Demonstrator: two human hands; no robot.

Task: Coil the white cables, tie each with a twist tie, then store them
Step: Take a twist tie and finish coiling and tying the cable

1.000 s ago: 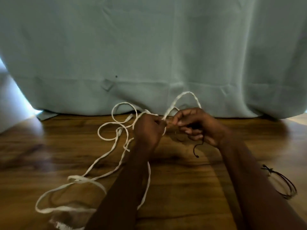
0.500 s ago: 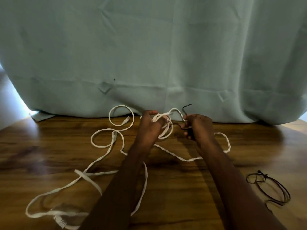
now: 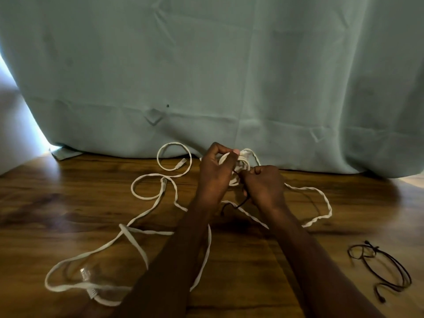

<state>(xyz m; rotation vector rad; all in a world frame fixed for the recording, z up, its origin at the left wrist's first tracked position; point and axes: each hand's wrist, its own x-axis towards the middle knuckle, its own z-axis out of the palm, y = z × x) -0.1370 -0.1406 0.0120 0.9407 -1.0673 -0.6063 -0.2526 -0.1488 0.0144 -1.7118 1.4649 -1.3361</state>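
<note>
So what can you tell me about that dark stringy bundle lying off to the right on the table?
The dark bundle of ties is a few thin, black, wire-like strands, looped into loose ovals and seemingly knotted together near its far end. One loose end trails toward the near edge. It lies flat on the wooden table, well to the right of the right forearm, and nothing touches it. Its material is too fine to tell.

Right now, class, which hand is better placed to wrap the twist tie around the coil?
The right hand: it already pinches the black twist tie, while the left hand grips the coil.
</note>
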